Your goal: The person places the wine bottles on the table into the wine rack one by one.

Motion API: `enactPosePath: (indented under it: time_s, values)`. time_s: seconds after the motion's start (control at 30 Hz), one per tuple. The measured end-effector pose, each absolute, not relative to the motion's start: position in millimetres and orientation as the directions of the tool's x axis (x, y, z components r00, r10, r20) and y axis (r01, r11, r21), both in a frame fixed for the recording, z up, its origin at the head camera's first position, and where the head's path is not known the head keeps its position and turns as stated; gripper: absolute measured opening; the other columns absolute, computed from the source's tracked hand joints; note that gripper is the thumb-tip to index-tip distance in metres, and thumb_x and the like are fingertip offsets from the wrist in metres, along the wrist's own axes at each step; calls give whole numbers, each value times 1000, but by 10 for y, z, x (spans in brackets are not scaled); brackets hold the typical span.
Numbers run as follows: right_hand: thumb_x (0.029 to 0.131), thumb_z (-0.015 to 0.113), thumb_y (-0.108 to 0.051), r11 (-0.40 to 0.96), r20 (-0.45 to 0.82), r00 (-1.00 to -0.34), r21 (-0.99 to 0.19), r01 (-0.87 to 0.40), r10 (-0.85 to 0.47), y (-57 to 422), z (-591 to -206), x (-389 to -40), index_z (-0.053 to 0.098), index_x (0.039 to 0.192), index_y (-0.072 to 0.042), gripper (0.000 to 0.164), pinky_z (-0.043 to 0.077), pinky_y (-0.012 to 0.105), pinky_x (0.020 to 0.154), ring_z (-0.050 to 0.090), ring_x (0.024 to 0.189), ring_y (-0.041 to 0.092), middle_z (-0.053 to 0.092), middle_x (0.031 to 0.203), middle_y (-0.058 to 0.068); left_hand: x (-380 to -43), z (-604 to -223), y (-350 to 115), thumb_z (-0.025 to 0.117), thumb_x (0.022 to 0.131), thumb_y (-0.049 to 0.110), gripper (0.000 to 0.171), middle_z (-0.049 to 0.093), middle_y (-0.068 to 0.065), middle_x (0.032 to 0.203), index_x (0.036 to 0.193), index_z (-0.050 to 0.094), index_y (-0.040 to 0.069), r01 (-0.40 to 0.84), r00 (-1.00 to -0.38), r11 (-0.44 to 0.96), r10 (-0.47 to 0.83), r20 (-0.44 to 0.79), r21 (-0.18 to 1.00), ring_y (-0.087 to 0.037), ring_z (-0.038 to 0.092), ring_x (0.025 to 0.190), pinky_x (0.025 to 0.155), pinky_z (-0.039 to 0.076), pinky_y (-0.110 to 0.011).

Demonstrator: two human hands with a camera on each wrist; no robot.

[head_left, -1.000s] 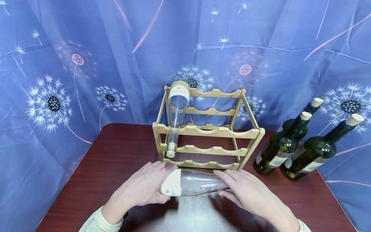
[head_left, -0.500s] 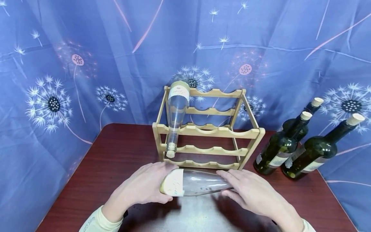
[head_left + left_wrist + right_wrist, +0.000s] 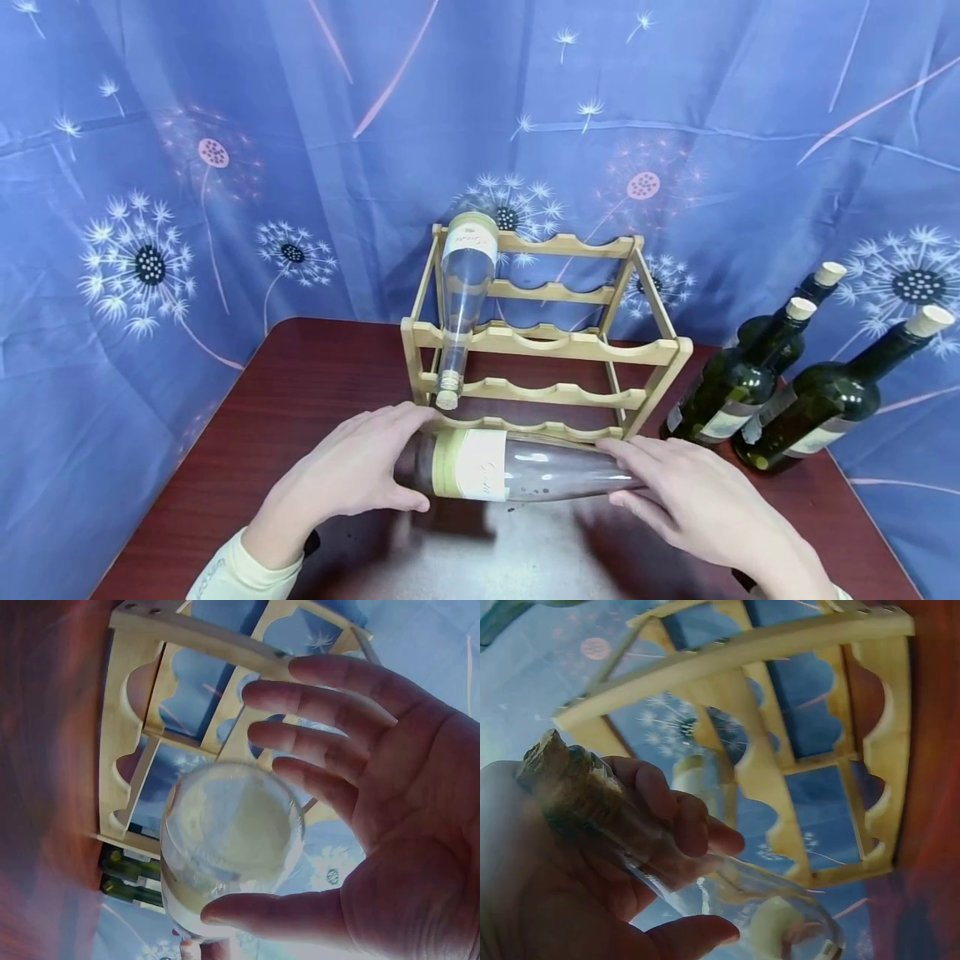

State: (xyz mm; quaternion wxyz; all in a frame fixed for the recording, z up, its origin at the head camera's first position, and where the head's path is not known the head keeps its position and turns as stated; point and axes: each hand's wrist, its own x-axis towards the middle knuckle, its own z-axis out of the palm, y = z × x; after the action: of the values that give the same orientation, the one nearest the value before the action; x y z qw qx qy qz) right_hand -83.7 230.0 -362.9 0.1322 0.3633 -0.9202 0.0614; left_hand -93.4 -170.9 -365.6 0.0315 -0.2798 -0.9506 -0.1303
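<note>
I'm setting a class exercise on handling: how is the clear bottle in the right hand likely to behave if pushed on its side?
The clear bottle would probably roll, perhaps curving, since its round body tapers toward the cork. Its smooth, shiny surface may be slippery. It looks like see-through glass, so a knock on the rack could chip it.

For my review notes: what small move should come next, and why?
Probably turn the held clear glass bottle base first toward the pale wooden rack; it lies crosswise, while the racked clear glass bottle has its cork facing out.
</note>
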Motion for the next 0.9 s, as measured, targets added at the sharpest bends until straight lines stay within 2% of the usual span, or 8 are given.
enactPosePath:
  time_s: [0.27,0.57,0.7,0.9]
  values:
    - [86,60,-59,779,246,-764,-52,-625,-597,2491,-3393,-745,55,131,-40,49,52,31,71,58,89,-6,59,109,-27,-954,-3605,-1811,83,58,57,87,57,15,112,132,53,22,444,-896,878,430,113,178,-6,56,101,83,47,-35]
    - [85,58,-62,860,175,-855,-71,-506,-488,2612,-3205,-626,55,130,-44,49,53,34,72,61,93,-2,60,110,-26,-960,-3579,-1903,85,60,52,82,60,3,115,128,56,16,372,-927,917,359,104,146,-20,60,102,83,48,-44]
    - [85,58,-62,871,162,-869,-78,-484,-468,2644,-3159,-601,55,130,-42,50,52,32,69,60,89,-3,61,108,-24,-966,-3580,-1925,85,60,51,82,61,1,114,127,56,14,372,-927,917,358,114,144,-21,60,102,82,48,-46]
    - [84,66,-54,861,210,-857,-104,-499,-471,2725,-3124,-586,53,132,-42,52,48,26,61,57,83,-7,61,107,-24,-979,-3582,-1948,84,60,54,87,60,-1,115,130,53,14,347,-934,930,331,132,121,-25,60,99,79,48,-46]
